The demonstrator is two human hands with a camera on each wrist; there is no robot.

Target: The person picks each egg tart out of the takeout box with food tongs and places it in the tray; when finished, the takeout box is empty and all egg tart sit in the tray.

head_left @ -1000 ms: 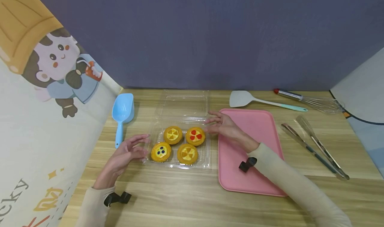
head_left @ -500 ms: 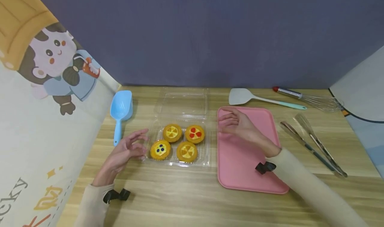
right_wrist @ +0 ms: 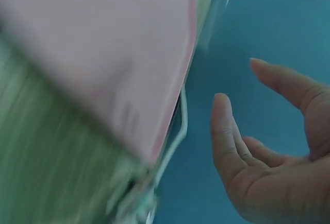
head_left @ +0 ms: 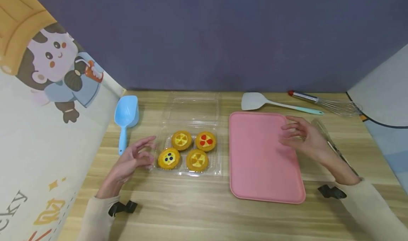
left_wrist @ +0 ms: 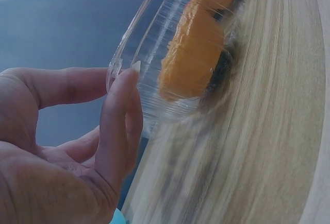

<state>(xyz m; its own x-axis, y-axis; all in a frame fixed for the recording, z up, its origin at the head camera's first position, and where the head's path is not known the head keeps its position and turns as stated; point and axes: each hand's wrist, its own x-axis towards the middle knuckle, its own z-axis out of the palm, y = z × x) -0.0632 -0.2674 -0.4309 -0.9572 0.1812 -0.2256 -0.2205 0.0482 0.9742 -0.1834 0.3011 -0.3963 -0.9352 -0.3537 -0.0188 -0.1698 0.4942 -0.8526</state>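
Observation:
An open clear plastic clamshell box (head_left: pixel 181 172), its lid (head_left: pixel 195 108) folded back, holds several egg tarts, among them a blueberry-topped tart (head_left: pixel 169 158) and a red-topped tart (head_left: pixel 205 141). At the box's left side, my left hand (head_left: pixel 127 163) pinches the rim; the left wrist view shows thumb and finger at the box edge (left_wrist: pixel 154 33). My right hand (head_left: pixel 310 143) hovers over the right edge of a pink tray (head_left: pixel 264 159), fingers loosely bent and apart, holding nothing. Metal tongs (head_left: pixel 323 129) lie partly hidden behind that hand.
A blue scoop (head_left: pixel 126 113) lies to the left of the box. Behind the tray are a spatula (head_left: pixel 253 101) and a whisk (head_left: pixel 338 106), close to the dark back wall (head_left: pixel 223 39). A printed side panel (head_left: pixel 38 135) bounds the left.
My right hand has moved rightward, from the box's right side across the pink tray to its far right edge. My left hand has stayed at the box. The view has shifted slightly.

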